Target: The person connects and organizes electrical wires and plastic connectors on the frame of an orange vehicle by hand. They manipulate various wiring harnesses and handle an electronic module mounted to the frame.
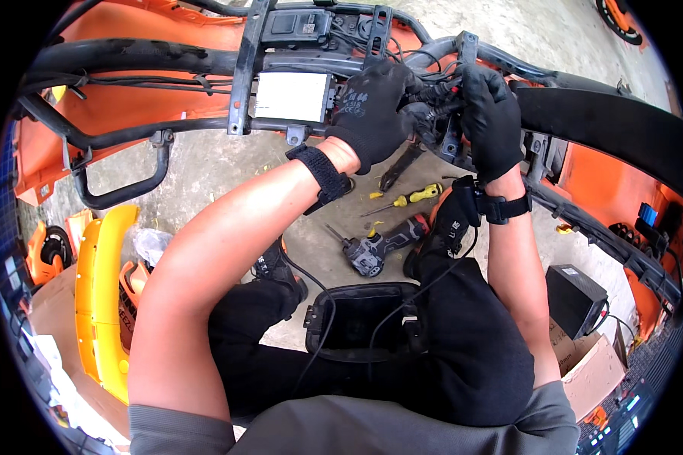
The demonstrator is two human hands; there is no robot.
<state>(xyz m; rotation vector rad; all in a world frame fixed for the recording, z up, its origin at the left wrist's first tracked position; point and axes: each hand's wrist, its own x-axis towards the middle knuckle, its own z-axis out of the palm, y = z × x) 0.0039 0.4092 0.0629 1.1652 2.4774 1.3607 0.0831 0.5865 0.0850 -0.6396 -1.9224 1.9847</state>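
Both hands wear black gloves and work at a bundle of black cables [435,97] with red ends, on the dark tubular frame [182,59] of a vehicle with orange panels. My left hand [373,108] comes from the left, knuckles up, its fingers closed round part of the bundle. On the bundle's right side, my right hand [492,114] is closed, thumb and fingers pressed together by a red-marked connector; what lies between the fingertips is mostly hidden. Beside my left hand, a silver box [292,97] with a black connector end is set in the frame.
On the concrete floor below lie a cordless drill [376,246], a yellow screwdriver [416,195] and a black open bin [360,322] between my legs. A yellow panel [106,296] stands at left. To the right, a black box [577,299] sits by a carton [596,371].
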